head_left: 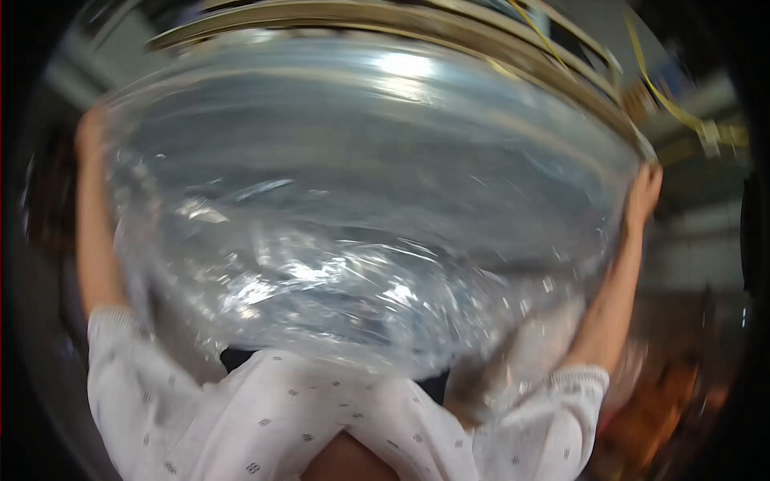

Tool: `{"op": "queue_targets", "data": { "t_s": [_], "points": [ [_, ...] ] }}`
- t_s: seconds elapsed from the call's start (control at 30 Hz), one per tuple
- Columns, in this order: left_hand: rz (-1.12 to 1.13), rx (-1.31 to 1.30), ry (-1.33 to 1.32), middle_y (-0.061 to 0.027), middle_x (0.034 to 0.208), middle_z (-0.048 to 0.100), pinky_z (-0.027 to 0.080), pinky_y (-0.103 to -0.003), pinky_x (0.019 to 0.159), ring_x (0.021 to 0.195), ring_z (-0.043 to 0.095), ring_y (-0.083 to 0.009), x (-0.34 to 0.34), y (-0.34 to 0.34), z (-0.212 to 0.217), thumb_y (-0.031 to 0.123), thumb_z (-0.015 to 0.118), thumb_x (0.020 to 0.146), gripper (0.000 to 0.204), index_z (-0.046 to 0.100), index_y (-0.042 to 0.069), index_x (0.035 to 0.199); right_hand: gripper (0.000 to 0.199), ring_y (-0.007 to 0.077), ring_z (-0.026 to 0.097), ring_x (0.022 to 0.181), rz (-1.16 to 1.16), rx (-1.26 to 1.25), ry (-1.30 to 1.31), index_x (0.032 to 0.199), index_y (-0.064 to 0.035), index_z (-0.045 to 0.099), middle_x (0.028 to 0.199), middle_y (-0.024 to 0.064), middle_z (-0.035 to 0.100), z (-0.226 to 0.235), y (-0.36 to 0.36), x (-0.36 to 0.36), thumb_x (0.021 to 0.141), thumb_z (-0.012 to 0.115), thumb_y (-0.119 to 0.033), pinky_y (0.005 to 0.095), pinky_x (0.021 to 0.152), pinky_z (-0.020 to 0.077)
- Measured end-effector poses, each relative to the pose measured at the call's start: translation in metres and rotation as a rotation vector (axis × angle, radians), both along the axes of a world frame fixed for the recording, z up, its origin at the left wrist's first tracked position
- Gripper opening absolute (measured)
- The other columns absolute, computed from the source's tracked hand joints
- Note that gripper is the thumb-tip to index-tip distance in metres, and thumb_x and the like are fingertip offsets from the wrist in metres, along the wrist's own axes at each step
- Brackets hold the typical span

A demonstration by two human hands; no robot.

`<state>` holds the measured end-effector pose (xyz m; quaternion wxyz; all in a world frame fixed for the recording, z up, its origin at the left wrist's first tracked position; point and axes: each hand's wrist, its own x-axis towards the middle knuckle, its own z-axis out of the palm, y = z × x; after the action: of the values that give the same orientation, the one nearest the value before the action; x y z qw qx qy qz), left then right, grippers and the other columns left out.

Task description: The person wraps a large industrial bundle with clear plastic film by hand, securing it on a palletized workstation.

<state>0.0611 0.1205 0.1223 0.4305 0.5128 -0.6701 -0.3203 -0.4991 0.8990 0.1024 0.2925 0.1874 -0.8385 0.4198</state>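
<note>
A wide sheet of clear plastic film (361, 168) spreads across the middle of the view between my raised arms. Its upper part is pulled fairly smooth, while the lower part hangs crumpled and shiny against my front. At the far left, my left hand (91, 132) is closed at the film's upper left edge, somewhat blurred. My right hand (644, 191) grips the film's right edge near the end of a wooden strip, its fingers bent closed. Whether the film is a single layer or a bag I cannot tell.
Long curved-looking wooden strips (345, 14) run along the far side, just beyond the film. A yellow strap (678, 112) hangs at the upper right. An orange-brown object (662, 409), blurred, stands low on the right.
</note>
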Motion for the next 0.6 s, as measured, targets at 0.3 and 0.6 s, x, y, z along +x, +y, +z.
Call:
{"op": "queue_targets", "data": {
  "t_s": [0.3,0.6],
  "points": [
    [-0.225,-0.251,0.159,-0.0006,0.075,0.060,0.043,-0.023,0.067,0.072,0.054,-0.0083,-0.112,0.012,-0.097,0.021,0.058,0.085,0.021,0.063,0.002,0.090,0.028,0.0137,0.049,0.078,-0.031,0.003,-0.160,0.095,0.0022,0.058,0.084,0.0043,0.057,-0.079,0.050,-0.044,0.087,0.058,-0.025,0.0255,0.074,0.0409],
    [-0.286,-0.134,0.183,-0.0008,0.076,0.062,0.043,-0.024,0.068,0.072,0.055,-0.0088,-0.157,-0.001,-0.090,0.022,0.061,0.081,0.020,0.065,0.004,0.090,0.029,0.0143,0.050,0.079,-0.075,-0.022,-0.194,0.094,0.0025,0.059,0.087,0.0056,0.058,-0.082,0.058,-0.082,0.086,0.059,-0.025,0.0262,0.076,0.0406]
  ]
}}
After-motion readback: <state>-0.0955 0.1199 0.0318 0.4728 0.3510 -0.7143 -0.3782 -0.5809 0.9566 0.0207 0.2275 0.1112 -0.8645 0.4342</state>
